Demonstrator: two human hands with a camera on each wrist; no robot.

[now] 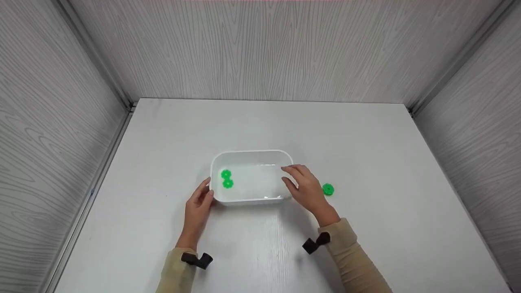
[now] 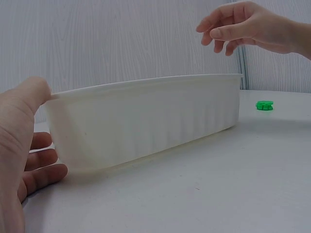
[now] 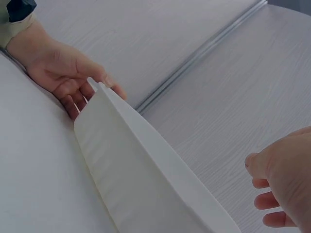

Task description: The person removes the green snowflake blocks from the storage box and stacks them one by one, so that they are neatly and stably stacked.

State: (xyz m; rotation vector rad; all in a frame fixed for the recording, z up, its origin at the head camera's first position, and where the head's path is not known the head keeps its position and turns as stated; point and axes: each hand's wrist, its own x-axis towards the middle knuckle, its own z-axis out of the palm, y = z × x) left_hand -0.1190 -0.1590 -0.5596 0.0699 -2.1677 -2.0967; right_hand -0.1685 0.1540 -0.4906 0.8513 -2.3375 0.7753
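Note:
A white rectangular plastic container (image 1: 248, 200) stands on the table, with two green flower-shaped discs (image 1: 226, 174) lying side by side at its left end. My left hand (image 1: 198, 207) holds that left end, thumb at the rim and fingers against the outer wall. Over the opposite end hovers my right hand (image 1: 303, 187), with thumb and fingers apart and nothing between them. In the left wrist view the right hand (image 2: 252, 28) is higher than the rim. Just right of it, a small stack of green flower-shaped discs (image 1: 328, 189) lies on the table.
The white table (image 1: 260, 126) is bordered by a grey wood-grain panel (image 1: 252, 49) at the back and similar panels on both sides. A metal strip (image 1: 91, 191) runs along the left edge. Each sleeve carries a black wrist mount (image 1: 197, 259).

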